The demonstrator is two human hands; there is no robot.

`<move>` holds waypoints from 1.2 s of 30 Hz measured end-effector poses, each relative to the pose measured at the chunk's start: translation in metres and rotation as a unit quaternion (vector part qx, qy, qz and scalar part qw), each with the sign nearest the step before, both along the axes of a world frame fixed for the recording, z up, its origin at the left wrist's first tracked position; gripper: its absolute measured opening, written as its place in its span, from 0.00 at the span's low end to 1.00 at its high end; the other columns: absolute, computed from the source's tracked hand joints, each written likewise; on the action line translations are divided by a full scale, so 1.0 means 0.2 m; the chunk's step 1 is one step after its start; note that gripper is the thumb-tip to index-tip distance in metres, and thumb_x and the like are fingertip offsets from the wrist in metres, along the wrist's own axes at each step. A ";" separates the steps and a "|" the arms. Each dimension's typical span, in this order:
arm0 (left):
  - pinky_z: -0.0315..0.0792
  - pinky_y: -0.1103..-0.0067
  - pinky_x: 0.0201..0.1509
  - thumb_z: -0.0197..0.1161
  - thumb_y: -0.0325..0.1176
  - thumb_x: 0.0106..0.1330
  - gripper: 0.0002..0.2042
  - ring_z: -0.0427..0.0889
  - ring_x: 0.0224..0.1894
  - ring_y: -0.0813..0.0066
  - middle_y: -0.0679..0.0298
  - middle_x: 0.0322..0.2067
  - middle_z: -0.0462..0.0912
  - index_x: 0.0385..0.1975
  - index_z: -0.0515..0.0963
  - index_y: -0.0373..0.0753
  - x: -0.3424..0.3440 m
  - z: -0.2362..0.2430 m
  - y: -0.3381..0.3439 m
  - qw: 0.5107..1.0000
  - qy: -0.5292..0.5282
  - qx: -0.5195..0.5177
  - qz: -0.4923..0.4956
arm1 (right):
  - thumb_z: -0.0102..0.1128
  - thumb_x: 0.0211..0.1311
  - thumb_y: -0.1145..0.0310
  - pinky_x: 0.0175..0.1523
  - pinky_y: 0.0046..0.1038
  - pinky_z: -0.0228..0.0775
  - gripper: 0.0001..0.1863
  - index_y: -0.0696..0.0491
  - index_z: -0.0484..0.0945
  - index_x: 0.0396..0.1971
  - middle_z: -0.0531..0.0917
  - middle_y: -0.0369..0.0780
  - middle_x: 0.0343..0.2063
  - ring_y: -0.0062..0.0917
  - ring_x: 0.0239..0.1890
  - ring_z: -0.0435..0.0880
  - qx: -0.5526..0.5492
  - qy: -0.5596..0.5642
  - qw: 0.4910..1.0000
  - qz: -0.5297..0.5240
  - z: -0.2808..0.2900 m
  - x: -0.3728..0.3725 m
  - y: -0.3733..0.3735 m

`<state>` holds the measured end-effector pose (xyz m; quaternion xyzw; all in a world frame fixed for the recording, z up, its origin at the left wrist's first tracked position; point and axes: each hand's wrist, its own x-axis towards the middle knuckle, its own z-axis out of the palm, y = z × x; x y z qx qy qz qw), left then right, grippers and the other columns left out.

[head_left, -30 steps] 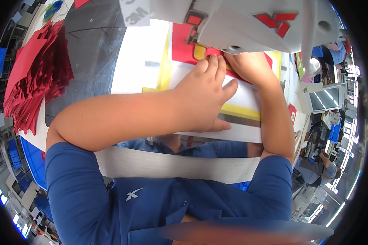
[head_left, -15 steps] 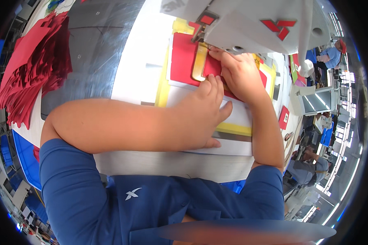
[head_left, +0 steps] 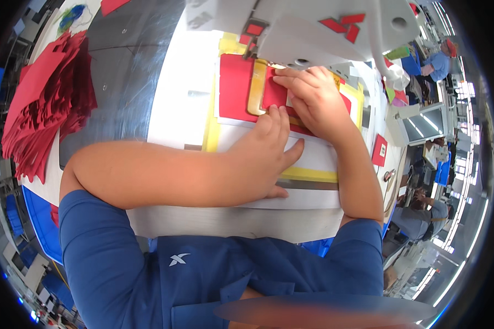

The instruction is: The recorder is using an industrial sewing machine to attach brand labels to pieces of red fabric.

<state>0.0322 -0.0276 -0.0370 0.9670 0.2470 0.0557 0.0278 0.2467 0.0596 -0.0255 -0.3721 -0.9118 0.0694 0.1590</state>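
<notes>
A red sheet of cloth or felt [head_left: 233, 88] lies under the head of a white sewing machine [head_left: 307, 33]. On it presses a yellowish clamp frame [head_left: 256, 90], with more red material inside. My right hand [head_left: 315, 101] rests over the frame's right part, its fingers stretched onto the red material within. My left hand [head_left: 263, 151] lies lower, fingers extended, their tips at the frame's near edge and the thumb spread away. Neither hand grasps anything that I can see. Beneath the red sheet is a white template [head_left: 318, 151] edged with yellow strips. The needle area is hidden.
A thick stack of red cut pieces [head_left: 49, 98] sits at the far left beside a dark shiny plate [head_left: 123, 82]. A small red piece [head_left: 379, 151] and a screen [head_left: 422, 125] are on the right. Blue bins [head_left: 41, 219] stand below; other people work farther right.
The view has shifted slightly, so the machine and cloth appear farther left and lower. My right fingers have moved a little, showing a pale patch inside the frame. My left hand keeps its place.
</notes>
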 end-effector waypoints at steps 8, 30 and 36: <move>0.63 0.53 0.75 0.63 0.68 0.69 0.44 0.70 0.71 0.28 0.23 0.68 0.69 0.75 0.71 0.40 0.02 0.04 0.03 0.999 0.007 -0.046 0.011 | 0.66 0.62 0.75 0.68 0.44 0.74 0.13 0.54 0.88 0.47 0.89 0.42 0.47 0.42 0.62 0.84 0.077 -0.021 0.994 -0.080 0.09 0.24 -0.08; 0.72 0.65 0.51 0.77 0.61 0.58 0.44 0.82 0.49 0.50 0.44 0.54 0.79 0.71 0.75 0.38 0.09 0.25 0.18 0.988 0.086 -0.095 0.088 | 0.70 0.67 0.66 0.57 0.39 0.75 0.18 0.55 0.85 0.55 0.81 0.44 0.44 0.43 0.50 0.82 -0.077 0.062 0.972 -0.212 -0.01 0.45 -0.15; 0.74 0.65 0.55 0.78 0.54 0.61 0.37 0.81 0.50 0.51 0.50 0.54 0.80 0.64 0.79 0.34 0.21 0.17 0.35 0.995 0.009 -0.078 0.063 | 0.68 0.64 0.67 0.55 0.41 0.76 0.16 0.54 0.87 0.51 0.80 0.44 0.41 0.40 0.46 0.83 -0.041 0.073 0.975 -0.204 -0.02 0.44 -0.17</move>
